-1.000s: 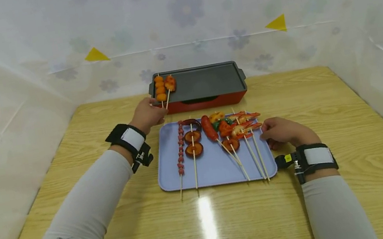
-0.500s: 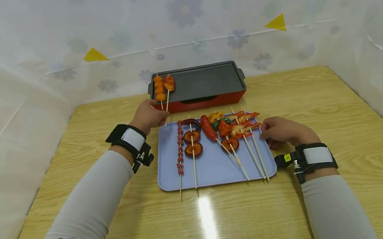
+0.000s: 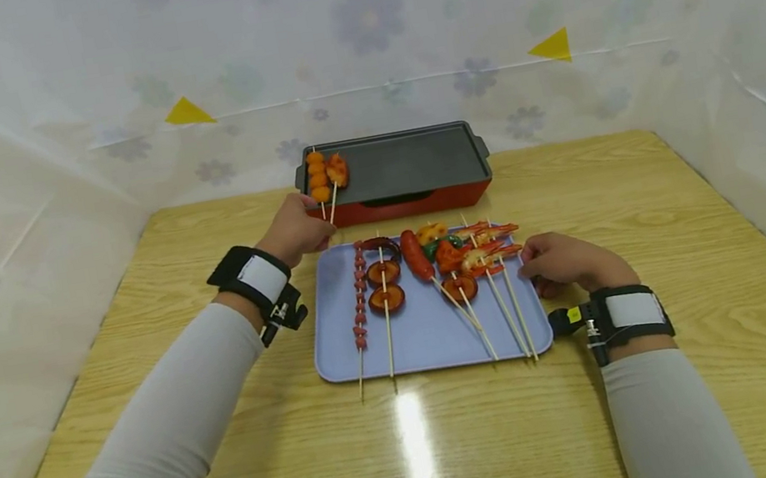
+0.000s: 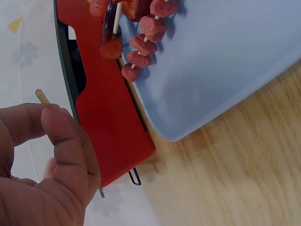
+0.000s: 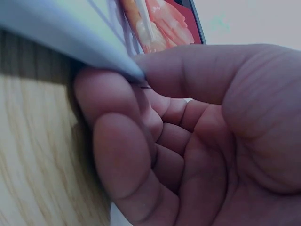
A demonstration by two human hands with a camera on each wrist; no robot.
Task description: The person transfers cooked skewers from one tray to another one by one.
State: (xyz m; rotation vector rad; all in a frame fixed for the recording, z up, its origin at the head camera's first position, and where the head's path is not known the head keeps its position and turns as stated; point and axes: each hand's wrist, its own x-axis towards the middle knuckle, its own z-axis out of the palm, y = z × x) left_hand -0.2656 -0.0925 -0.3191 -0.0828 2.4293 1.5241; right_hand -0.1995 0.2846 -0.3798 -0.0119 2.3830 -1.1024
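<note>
In the head view my left hand (image 3: pixel 295 230) pinches the stick of a skewer with one orange-brown meat piece (image 3: pixel 337 171), which lies over the left part of a black-topped red grill (image 3: pixel 408 163). The stick's blunt end (image 4: pixel 43 97) pokes out between thumb and finger in the left wrist view. Right beside it on the grill is a skewer of orange balls (image 3: pixel 317 170). My right hand (image 3: pixel 569 263) grips the right rim of a pale blue tray (image 3: pixel 342 356), thumb on top and curled fingers underneath, as the right wrist view shows.
On the tray lie a skewer of small pink meat pieces (image 3: pixel 359 302), a mushroom skewer (image 3: pixel 387 299), a red sausage skewer (image 3: pixel 416 256), a mixed vegetable skewer (image 3: pixel 449 258) and shrimp skewers (image 3: pixel 485 258). Several sticks overhang its front edge. A flowered white curtain (image 3: pixel 369 21) surrounds the wooden table (image 3: pixel 300 473).
The held skewer's meat end has shifted slightly left and down, closer to the orange balls. Its lower stick end, visible half a second ago, is now behind my left fingers. The right hand stays put.
</note>
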